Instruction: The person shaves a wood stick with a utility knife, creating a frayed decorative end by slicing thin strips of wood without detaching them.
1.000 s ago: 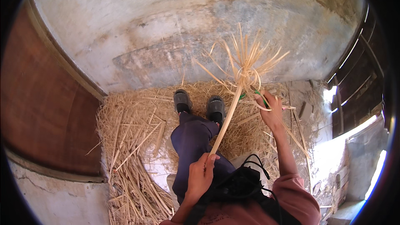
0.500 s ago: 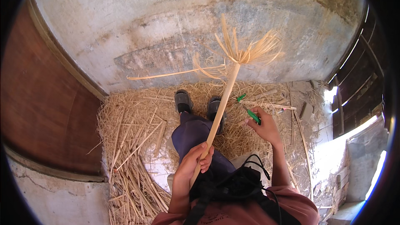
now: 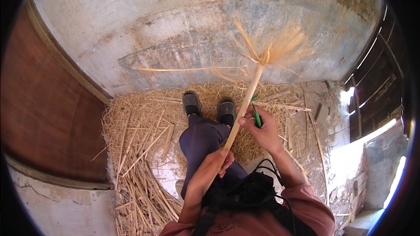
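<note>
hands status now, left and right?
Left hand: closed around the lower end of the cane stick.
Right hand: closed on a green tool, thumb touching the stick.

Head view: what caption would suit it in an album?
Left hand grips a frayed cane stick; right hand holds a green tool against it, above straw.

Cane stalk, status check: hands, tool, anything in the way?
Left hand grips stalk low. Right hand pinches green tool beside the stalk. Top end splayed into strips. Straw litter underfoot.

Loose straw (image 3: 140,148) on the floor, concrete wall (image 3: 175,22), 2 shoes (image 3: 192,103).
</note>
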Available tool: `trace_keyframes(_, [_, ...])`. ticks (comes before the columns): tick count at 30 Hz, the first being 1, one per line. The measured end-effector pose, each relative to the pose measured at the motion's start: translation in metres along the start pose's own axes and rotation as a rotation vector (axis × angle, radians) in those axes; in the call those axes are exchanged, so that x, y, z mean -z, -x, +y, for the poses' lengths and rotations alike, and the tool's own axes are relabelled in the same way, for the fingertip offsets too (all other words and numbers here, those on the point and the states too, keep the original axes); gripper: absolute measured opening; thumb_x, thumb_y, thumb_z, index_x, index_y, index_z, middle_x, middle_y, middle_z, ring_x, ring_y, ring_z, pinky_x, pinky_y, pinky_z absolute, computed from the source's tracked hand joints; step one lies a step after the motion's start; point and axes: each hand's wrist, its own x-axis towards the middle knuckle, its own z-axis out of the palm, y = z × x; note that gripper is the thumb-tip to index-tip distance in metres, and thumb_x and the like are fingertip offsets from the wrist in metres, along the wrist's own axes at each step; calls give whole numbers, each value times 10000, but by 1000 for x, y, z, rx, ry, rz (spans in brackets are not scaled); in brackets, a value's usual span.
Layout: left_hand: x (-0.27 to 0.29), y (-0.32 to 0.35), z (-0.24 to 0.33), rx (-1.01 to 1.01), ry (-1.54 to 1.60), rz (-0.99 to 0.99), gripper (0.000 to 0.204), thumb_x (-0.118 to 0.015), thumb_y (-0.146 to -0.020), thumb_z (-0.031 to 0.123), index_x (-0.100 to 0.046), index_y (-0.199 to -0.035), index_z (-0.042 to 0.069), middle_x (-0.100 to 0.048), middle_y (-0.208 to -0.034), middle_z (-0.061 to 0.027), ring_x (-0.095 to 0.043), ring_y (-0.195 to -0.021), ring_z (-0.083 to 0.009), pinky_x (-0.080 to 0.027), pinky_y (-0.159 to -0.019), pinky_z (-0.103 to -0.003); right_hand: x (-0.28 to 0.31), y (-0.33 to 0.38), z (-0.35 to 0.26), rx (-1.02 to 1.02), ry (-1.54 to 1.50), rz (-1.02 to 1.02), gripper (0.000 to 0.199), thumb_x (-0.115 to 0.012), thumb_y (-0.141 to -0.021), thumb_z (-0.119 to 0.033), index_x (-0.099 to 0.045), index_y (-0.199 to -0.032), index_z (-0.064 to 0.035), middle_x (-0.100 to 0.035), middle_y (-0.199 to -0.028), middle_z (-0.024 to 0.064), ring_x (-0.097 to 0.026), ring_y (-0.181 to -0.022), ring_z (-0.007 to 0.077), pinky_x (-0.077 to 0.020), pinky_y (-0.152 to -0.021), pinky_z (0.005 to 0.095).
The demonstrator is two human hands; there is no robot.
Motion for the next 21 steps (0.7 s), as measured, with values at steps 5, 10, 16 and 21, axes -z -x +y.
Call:
trace_keyframes(5, [-10,0,0,-342,-424,230,275,-588,-1174,290,-640,-1077,39,-523,-775,28,-466,-680,-75,-411,-628,-275,-5,0,-12,86,164,38,337,-807,-1026,-150,-718,-1312,6,-788,-1041,79,-715,-919,104,-579,-826,314])
trace_keyframes(10, [-19,7,17,-380,-560,407,324,-569,-1184,299,-621,-1039,14,-527,-748,-19,-449,-669,-107,-395,-612,-320,7,16,0,331,518,-19,264,-800,-1018,-239,-721,-1155,-27,-732,-934,129,-753,-768,252,-587,-701,365])
trace_keyframes(16, [-19,6,21,-379,-673,446,350,-555,-1186,327,-602,-1043,10,-524,-717,-98,-501,-622,-189,-396,-595,-374,2,26,7,629,763,-91,323,-841,-965,-341,-739,-1130,-83,-694,-877,59,-728,-674,272,-563,-586,395])
trace_keyframes(21, [-28,1,20,-541,-711,468,325,-583,-1171,314,-583,-1073,4,-563,-716,-163,-578,-602,-333,-427,-598,-441,-6,29,5,662,818,-97,314,-847,-947,-338,-749,-1130,-103,-679,-855,45,-715,-635,250,-560,-564,386])
